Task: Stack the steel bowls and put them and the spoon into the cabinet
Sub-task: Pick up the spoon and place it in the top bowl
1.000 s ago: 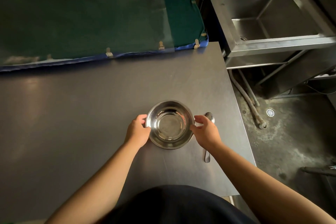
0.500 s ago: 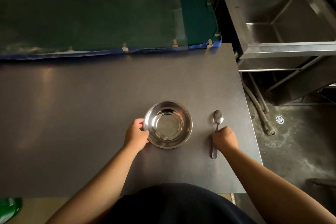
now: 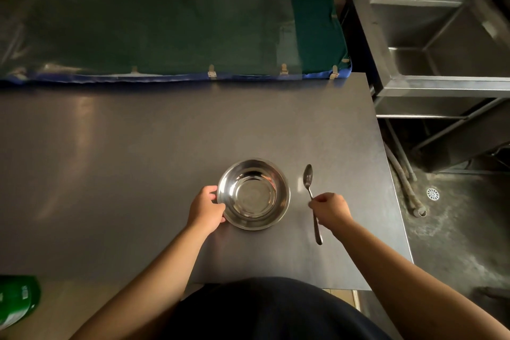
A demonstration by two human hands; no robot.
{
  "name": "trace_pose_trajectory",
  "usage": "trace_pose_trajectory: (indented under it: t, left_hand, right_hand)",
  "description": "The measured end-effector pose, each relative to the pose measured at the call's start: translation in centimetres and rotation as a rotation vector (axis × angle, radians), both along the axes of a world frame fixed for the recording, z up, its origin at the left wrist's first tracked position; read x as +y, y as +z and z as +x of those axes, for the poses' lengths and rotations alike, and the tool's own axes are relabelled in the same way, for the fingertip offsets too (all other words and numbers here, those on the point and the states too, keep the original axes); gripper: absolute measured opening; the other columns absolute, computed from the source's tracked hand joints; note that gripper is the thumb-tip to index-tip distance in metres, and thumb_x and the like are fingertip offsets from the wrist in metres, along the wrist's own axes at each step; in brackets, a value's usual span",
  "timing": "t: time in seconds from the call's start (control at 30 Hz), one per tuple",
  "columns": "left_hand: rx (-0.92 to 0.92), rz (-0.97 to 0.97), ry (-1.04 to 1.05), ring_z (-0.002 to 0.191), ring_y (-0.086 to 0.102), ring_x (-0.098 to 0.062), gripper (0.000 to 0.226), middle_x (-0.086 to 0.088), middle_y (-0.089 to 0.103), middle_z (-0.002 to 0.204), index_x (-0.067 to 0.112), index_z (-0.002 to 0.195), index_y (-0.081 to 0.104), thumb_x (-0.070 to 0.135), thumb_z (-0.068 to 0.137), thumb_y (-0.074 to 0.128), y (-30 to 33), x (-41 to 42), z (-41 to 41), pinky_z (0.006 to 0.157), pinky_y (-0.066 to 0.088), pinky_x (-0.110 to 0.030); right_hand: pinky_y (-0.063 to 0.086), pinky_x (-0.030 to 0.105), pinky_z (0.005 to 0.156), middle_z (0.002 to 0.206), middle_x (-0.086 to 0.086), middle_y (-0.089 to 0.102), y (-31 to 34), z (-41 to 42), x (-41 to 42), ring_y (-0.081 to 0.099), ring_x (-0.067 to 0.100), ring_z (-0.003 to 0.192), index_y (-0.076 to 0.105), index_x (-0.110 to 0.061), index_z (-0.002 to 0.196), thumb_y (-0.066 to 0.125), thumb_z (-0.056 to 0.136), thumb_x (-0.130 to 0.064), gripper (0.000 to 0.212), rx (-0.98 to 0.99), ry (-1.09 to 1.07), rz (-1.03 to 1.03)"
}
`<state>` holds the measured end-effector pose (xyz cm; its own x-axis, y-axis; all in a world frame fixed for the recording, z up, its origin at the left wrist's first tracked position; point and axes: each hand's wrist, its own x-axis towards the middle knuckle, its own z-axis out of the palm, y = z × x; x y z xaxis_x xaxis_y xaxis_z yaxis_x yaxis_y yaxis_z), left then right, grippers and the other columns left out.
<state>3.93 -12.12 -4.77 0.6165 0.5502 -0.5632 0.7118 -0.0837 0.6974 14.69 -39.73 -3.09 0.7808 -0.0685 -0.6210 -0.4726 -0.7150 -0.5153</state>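
Observation:
The steel bowls stand nested as one shiny stack on the dark table, near its front right. My left hand grips the stack's left rim. Just right of the stack lies a steel spoon, scoop pointing away from me. My right hand is closed over the middle of its handle, pinching it; the handle's end sticks out below the hand. No cabinet shows in view.
A green padded mat with a blue edge covers the far side of the table. A steel sink stands to the right, with hoses and a floor drain below. A green object sits at the lower left.
My right hand left the bowl stack's right rim, moved right to the spoon and closed on its handle. My left hand stays on the left rim. The view shifted slightly.

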Motion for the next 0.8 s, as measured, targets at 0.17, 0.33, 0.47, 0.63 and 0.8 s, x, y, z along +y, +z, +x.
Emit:
trace_pose_trajectory:
  t: [0.17, 0.33, 0.47, 0.63, 0.8]
  left_hand:
    - [-0.009, -0.017, 0.032, 0.082, 0.068, -0.019, 0.049, 0.01, 0.059, 0.098, 0.016, 0.129, 0.056, -0.006, 0.085, 0.06, -0.3, 0.9, -1.3, 0.056, 0.059, -0.029]
    - [-0.027, -0.054, 0.053, 0.08, 0.069, -0.02, 0.048, 0.006, 0.06, 0.1, 0.017, 0.13, 0.055, -0.003, 0.087, 0.062, -0.5, 1.7, -2.8, 0.06, 0.063, -0.034]
    - [-0.047, -0.084, 0.058, 0.082, 0.07, -0.019, 0.042, 0.009, 0.061, 0.099, 0.02, 0.127, 0.057, 0.004, 0.089, 0.065, -0.4, 1.8, -3.5, 0.062, 0.063, -0.035]
    - [-0.058, -0.15, 0.069, 0.087, 0.073, -0.023, 0.042, 0.008, 0.064, 0.102, 0.02, 0.128, 0.057, 0.008, 0.089, 0.067, 0.2, 1.8, -4.1, 0.056, 0.057, -0.029]
    - [-0.053, -0.198, 0.063, 0.08, 0.07, -0.017, 0.044, 0.007, 0.068, 0.105, 0.023, 0.129, 0.055, 0.012, 0.088, 0.068, 0.5, 1.7, -4.5, 0.059, 0.058, -0.03]
  right_hand:
    - [0.058, 0.033, 0.062, 0.072, 0.001, 0.071, 1.6, -1.5, 3.2, 0.065, 0.017, 0.06, 0.072, -0.021, 0.077, 0.073, 0.084, -0.02, 0.007, -0.005, 0.127, 0.109]
    - [0.057, 0.035, 0.067, 0.076, 0.002, 0.071, 2.3, -3.4, 6.7, 0.065, 0.017, 0.067, 0.074, -0.015, 0.081, 0.077, 0.082, -0.017, 0.004, 0.016, 0.247, 0.142]
    - [0.055, 0.03, 0.068, 0.075, -0.002, 0.069, 2.2, -4.5, 9.1, 0.067, 0.017, 0.073, 0.073, -0.019, 0.076, 0.076, 0.083, -0.019, 0.008, -0.004, 0.359, 0.101]
    - [0.057, 0.03, 0.075, 0.077, -0.006, 0.068, 1.3, -5.5, 11.3, 0.068, 0.017, 0.08, 0.074, -0.018, 0.087, 0.074, 0.085, -0.02, 0.003, -0.002, 0.43, 0.047]
    - [0.051, 0.024, 0.052, 0.077, -0.004, 0.068, 0.9, -6.2, 12.5, 0.064, 0.011, 0.062, 0.062, -0.028, 0.076, 0.067, 0.085, -0.017, 0.016, -0.031, 0.47, -0.036]
